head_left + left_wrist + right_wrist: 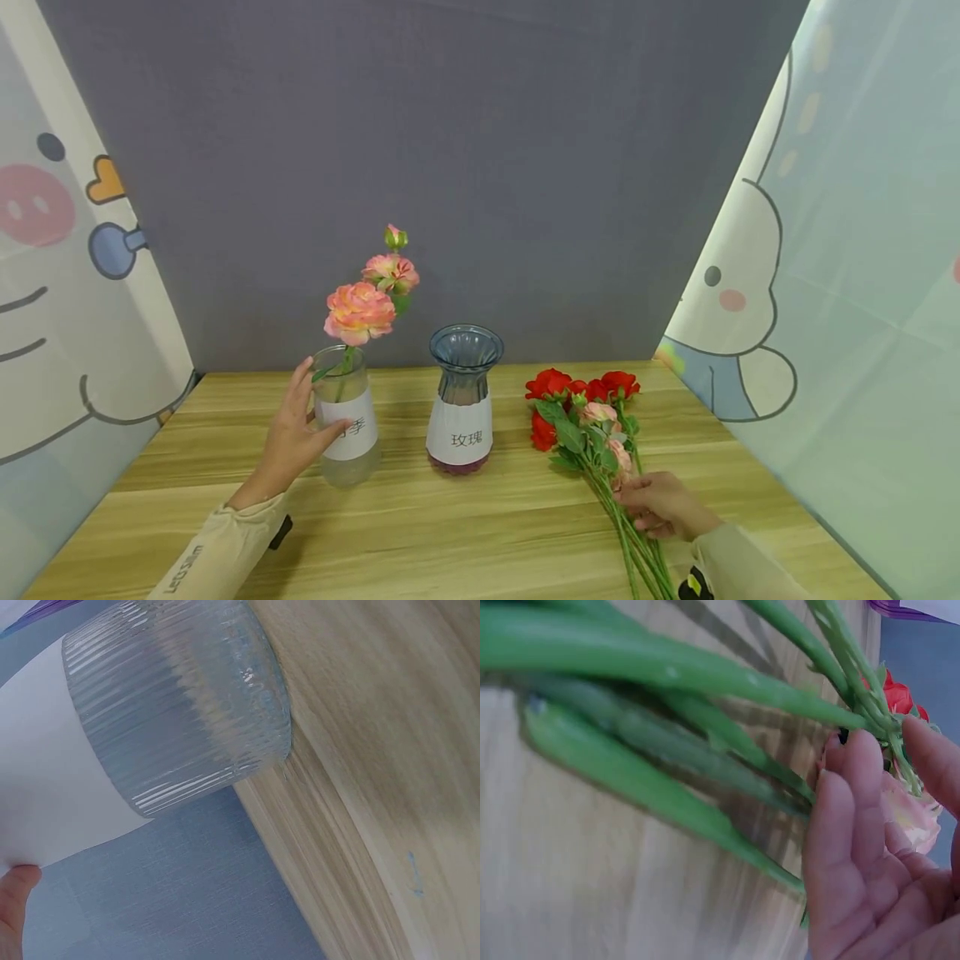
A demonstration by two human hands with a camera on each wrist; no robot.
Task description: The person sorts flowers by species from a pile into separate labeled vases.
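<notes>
On the left, my left hand (296, 437) holds a clear ribbed glass vase (352, 471), thumb on its white label. One stem with pink-orange blooms (360, 313) and a bud stands in this vase, leaning right. At the right, my right hand (663, 504) pinches a green stem (810, 705) between thumb and fingertips, just below pink flowers (911, 814). Those lie in a bundle with red roses (549, 383), their stems toward me. Between the hands stands a blue-grey flared glass vase (467, 350) with a white label and a purplish base.
The wood-grain table (420, 533) reaches back to a dark grey panel (480, 167). Cartoon-printed curtains hang at the left (45, 333) and right (847, 292) edges. The blue-grey vase stands a short way right of the clear one.
</notes>
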